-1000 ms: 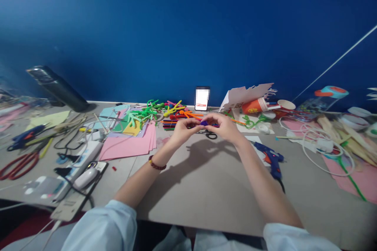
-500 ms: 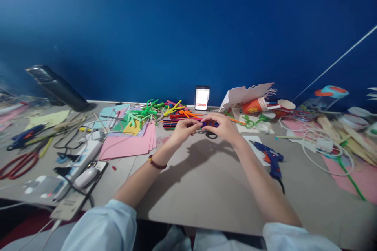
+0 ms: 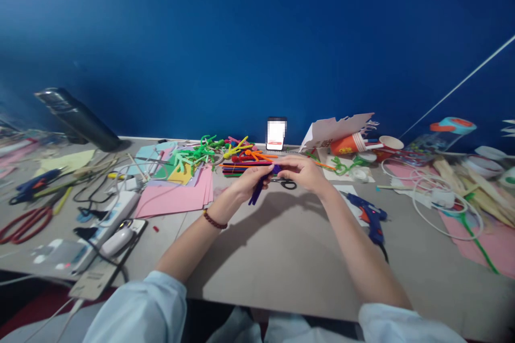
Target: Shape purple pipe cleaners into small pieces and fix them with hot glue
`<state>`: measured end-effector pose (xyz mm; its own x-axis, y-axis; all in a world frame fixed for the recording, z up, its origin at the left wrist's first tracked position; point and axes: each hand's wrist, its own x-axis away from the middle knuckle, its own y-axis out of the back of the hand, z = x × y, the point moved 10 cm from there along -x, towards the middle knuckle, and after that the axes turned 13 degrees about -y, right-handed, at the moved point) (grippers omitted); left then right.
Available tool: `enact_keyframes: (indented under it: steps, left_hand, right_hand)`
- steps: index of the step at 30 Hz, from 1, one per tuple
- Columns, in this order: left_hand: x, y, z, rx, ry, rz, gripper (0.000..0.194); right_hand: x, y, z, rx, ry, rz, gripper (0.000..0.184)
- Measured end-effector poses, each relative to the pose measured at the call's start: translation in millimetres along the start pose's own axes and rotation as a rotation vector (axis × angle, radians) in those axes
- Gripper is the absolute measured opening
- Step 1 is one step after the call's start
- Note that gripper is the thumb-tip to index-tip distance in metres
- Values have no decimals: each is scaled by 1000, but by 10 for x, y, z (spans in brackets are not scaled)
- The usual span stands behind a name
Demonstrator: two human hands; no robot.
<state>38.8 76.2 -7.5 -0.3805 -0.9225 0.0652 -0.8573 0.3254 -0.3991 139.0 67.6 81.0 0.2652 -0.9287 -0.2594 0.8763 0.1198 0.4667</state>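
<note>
My left hand [image 3: 248, 183], with a beaded bracelet [image 3: 214, 220] on its wrist, pinches a dark purple pipe cleaner [image 3: 258, 190] whose ends hang down toward the table. My right hand [image 3: 302, 171] meets it at the fingertips, on a small purple fluffy ball [image 3: 276, 169] at the top of the pipe cleaner. Just behind my hands lies a bundle of multicoloured pipe cleaners [image 3: 245, 168]. Black-handled scissors [image 3: 288, 184] lie under my right fingers, not held.
A blue glue gun [image 3: 370, 224] lies to the right, and pink paper sheets [image 3: 173, 198] to the left. A heap of green pipe cleaner shapes [image 3: 195, 155] stands at the back. There are also a phone [image 3: 276, 134], red-handled scissors [image 3: 26, 228], a power strip [image 3: 108, 225] and paper cups [image 3: 348, 144].
The purple piece, earlier a small lump at my fingertips, now shows long purple ends hanging below my left hand. My hands have parted slightly.
</note>
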Motion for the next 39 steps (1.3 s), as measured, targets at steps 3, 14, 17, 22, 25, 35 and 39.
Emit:
enact_keyframes:
  steps: [3,14,17,22,25,35,39]
  left_hand:
    - [10,-5,22,38,34,-9,36]
    - [51,-89,61,83,89,33,36]
    - [44,-72,37,56,55,27,39]
    - [12,-14,-9,-29,-19,16,40]
    - [0,-5,-14,-55,-37,28,40]
    - [44,-83,6,34,32,69,39]
    - [83,-129,5,126,58,61,35]
  right_hand:
    - [8,-36,-26,-36,-31,70,25]
    - [24,-25,-112,-47,-117,94,24]
    - [20,-15,-74,-11,-83,61,24]
    - [18,20,-41,-1,-43,9,22]
    - [25,22,-35,6,-51,12,18]
    - [12,-7,-57,-97,-59,49,19]
    - [-16,-20,-137,-258,-128,52,23]
